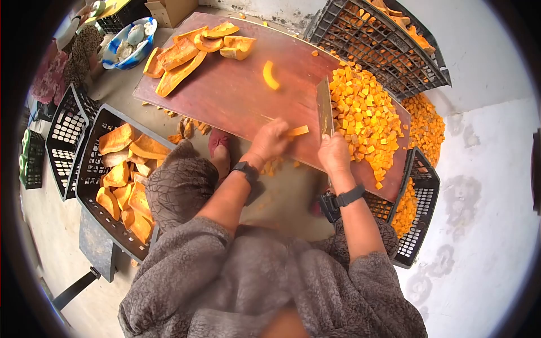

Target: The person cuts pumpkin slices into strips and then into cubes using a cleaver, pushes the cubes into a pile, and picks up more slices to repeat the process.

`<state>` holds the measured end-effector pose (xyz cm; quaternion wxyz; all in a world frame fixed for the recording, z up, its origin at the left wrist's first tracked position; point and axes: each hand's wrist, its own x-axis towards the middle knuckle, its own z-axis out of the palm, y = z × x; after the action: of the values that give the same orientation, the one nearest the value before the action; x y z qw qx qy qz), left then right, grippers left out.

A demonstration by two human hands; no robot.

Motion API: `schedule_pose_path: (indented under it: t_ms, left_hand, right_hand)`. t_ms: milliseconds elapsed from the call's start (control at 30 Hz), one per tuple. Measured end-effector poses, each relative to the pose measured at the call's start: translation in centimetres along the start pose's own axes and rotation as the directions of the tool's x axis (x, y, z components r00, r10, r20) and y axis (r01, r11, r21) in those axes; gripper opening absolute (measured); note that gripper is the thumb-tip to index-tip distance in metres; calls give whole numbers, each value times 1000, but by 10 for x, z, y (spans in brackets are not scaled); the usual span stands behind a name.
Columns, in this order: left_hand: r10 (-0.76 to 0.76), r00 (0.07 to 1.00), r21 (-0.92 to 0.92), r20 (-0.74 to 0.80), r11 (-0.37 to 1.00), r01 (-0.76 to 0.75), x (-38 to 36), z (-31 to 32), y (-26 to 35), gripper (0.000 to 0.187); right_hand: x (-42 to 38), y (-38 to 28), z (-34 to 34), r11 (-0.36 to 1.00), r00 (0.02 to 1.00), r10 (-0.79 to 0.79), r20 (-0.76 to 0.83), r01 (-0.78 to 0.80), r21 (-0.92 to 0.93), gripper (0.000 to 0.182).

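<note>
My left hand point(271, 139) is closed around a short strip of orange pumpkin point(298, 130) over the near edge of the reddish board point(242, 107). In my right hand point(335, 153) is the handle of a cleaver point(324, 110), its wide blade upright and pointing away from me. Right of the blade lies a large heap of diced pumpkin point(366, 112). One curved pumpkin strip point(270, 75) rests alone farther back on the board. Several big pumpkin pieces point(186, 53) are piled at the board's far left.
A black crate point(115, 225) of pumpkin chunks stands by my left leg. Another crate point(422, 214) with diced pumpkin sits under the board's right end. A tilted black crate point(372, 48) rises behind, near a white wall point(484, 186). A blue-and-white basin point(131, 43) and a person's patterned clothing point(81, 53) are at back left.
</note>
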<state>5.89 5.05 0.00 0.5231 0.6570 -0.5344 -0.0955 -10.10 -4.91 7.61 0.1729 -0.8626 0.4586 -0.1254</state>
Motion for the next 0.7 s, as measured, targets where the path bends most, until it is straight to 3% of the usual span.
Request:
schedule_pose_path:
  t_ms: [200, 267, 367, 700]
  left_hand:
    - [-39, 999, 54, 17, 998, 38, -1, 4, 5, 7]
    - [-6, 1000, 34, -25, 999, 6, 0, 4, 5, 6]
    - [-26, 1000, 72, 16, 997, 25, -3, 5, -1, 17]
    - [11, 1000, 57, 18, 998, -12, -3, 8, -7, 14]
  right_hand:
    - [-34, -14, -36, 989, 985, 112, 128, -123, 84, 29]
    - [-47, -20, -42, 1000, 990, -14, 138, 16, -8, 31]
    - [-58, -16, -39, 999, 985, -34, 166, 32, 16, 30]
    - [-19, -21, -13, 1000, 980, 9, 197, -5, -23, 30]
